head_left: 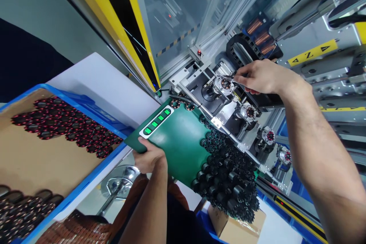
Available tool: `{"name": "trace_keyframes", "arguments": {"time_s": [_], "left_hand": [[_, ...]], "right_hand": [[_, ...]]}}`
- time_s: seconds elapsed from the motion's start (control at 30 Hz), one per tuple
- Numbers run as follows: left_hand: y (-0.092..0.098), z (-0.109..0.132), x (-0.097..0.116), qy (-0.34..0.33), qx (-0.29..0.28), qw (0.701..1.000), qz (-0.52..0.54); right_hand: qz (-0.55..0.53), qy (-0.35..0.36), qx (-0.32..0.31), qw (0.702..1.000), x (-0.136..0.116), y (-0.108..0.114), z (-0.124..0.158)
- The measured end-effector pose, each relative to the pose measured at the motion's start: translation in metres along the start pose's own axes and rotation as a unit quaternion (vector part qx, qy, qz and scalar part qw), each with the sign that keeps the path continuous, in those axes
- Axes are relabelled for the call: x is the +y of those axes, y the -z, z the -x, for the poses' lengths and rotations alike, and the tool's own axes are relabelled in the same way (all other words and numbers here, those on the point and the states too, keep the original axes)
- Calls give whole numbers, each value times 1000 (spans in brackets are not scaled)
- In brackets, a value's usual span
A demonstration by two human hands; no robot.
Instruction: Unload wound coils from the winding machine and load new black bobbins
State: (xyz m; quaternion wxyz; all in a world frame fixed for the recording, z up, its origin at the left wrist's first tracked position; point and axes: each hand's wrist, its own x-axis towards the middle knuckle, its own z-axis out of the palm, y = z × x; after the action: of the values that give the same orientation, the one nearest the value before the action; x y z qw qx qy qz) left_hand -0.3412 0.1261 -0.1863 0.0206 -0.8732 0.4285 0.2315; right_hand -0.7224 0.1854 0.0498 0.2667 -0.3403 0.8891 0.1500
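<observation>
A thin dark tool is grasped in the right hand, and its tip is held over a copper-wound ring. That ring is set in the nearest round metal holder of the machine. The left hand is placed at the corner of the green board, by a strip of lit buttons. Whether the board is gripped cannot be told, as some fingers are hidden.

The ring could be scratched or its wire snagged if the tool is pushed too hard or slips. Fingers could be pinched if the machine is started while the right hand is kept inside, and a button could be pressed by mistake because the left hand is so near.

The green board is smooth and shiny. Black rings are heaped at one end, and some could be dropped over the edge if the heap is bumped. More rings are kept in a blue-edged tray to the left. A yellow-and-black post, a clear panel and a round stool base can be seen too.
</observation>
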Motion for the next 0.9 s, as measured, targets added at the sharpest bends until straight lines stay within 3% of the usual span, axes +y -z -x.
{"name": "trace_keyframes", "arguments": {"time_s": [0.1, 0.2, 0.33, 0.43, 0.53, 0.6, 0.67, 0.73, 0.77, 0.83, 0.9], "left_hand": [[-1, 0, 0, 4, -1, 1000, 4], [0, -1, -1, 7, -3, 1000, 0], [3, -2, -1, 16, -23, 1000, 4], [4, -3, -3, 8, -47, 999, 4], [3, -4, -8, -9, -66, 998, 18], [0, -7, -12, -25, -62, 997, 36], [-3, -9, -14, -39, -55, 996, 50], [-6, -10, -14, -46, -57, 996, 48], [-8, -11, -14, -50, -58, 996, 43], [-11, -12, -13, -58, -62, 996, 25], [-13, -14, -12, -64, -66, 995, -22]], "right_hand": [[20, 32, 49, 998, 3, -5, 10], [14, 79, 115, 990, 8, -8, 43], [-92, 188, 222, 952, 8, -32, 130], [-210, 166, 234, 935, -6, -75, 220], [-318, 87, 224, 917, -27, -143, 318], [-408, -24, 232, 883, -41, -203, 385], [-489, -201, 244, 813, -53, -272, 449], [-517, -389, 252, 720, -64, -347, 508], [-517, -448, 251, 685, -69, -384, 533], [-507, -512, 222, 657, -76, -453, 570], [-504, -558, 172, 636, -78, -508, 587]]}}
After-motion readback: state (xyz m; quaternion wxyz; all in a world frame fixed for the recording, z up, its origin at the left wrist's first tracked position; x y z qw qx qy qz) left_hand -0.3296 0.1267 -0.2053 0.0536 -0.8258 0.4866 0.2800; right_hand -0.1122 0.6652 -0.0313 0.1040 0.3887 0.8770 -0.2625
